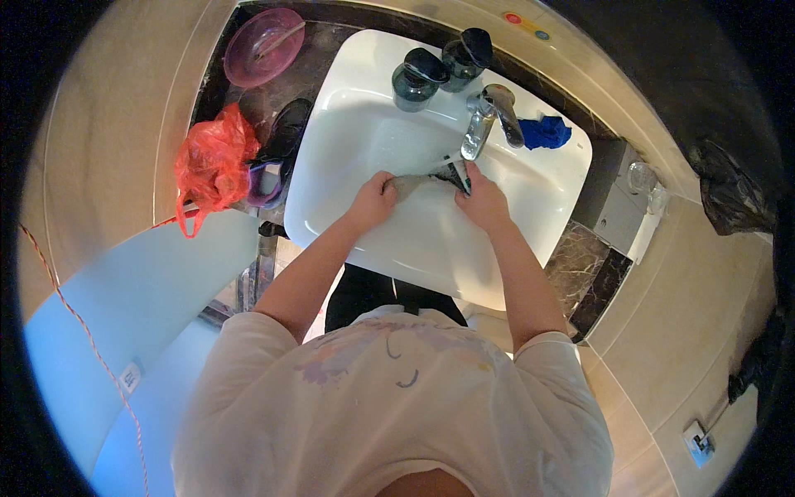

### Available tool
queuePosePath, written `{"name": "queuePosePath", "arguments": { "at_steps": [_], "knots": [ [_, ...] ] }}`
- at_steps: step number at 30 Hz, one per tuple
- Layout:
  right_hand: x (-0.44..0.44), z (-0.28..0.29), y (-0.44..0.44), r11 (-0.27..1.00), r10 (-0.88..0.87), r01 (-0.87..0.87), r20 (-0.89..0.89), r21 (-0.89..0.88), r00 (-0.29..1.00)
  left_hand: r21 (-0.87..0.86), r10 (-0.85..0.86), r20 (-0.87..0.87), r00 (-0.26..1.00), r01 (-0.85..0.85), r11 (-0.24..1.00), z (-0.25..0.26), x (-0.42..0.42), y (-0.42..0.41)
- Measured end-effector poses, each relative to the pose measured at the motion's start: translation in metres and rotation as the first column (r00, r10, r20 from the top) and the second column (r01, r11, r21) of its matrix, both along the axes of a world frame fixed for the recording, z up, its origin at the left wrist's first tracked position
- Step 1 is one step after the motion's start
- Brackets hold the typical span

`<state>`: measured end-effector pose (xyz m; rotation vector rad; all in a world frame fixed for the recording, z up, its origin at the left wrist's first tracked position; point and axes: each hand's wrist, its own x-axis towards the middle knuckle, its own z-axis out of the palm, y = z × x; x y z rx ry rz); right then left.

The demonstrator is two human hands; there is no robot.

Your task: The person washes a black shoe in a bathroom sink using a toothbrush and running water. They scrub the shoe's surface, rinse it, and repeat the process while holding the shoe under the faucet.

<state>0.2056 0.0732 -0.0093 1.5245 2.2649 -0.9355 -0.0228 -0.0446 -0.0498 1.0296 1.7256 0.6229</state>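
Note:
My left hand (374, 200) is closed on the edge of a thin grey, wet-looking piece (413, 184) inside the white washbasin (338, 140). What that piece is I cannot tell. My right hand (483, 196) grips a slim white and dark object (459, 176), perhaps a brush, just under the spout of the chrome tap (477, 138). A dark patch lies between the two hands, where the grey piece meets the slim object. Both hands are over the basin's bowl, and my fingers partly cover what they hold.
Two dark pump bottles (415, 84) stand on the basin's back rim, left of the tap. A crumpled blue cloth (546, 132) lies right of it. On the left counter are a pink bowl (264, 50) and a red plastic bag (217, 158). A grey box (612, 186) sits at right.

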Motion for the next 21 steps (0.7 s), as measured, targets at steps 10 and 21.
{"name": "queuePosePath", "arguments": {
  "at_steps": [10, 21],
  "knots": [
    [-0.029, 0.016, -0.022, 0.967, 0.109, -0.090, -0.070, 0.239, 0.992, -0.392, 0.417, 0.356, 0.836, -0.271, 0.879, -0.011, 0.007, 0.015],
    [-0.041, -0.031, -0.030, 0.957, 0.290, -0.289, 0.077, -0.032, 0.954, -0.229, -0.040, -0.151, 0.988, 0.005, 0.973, -0.055, 0.015, 0.011]
  ]
}}
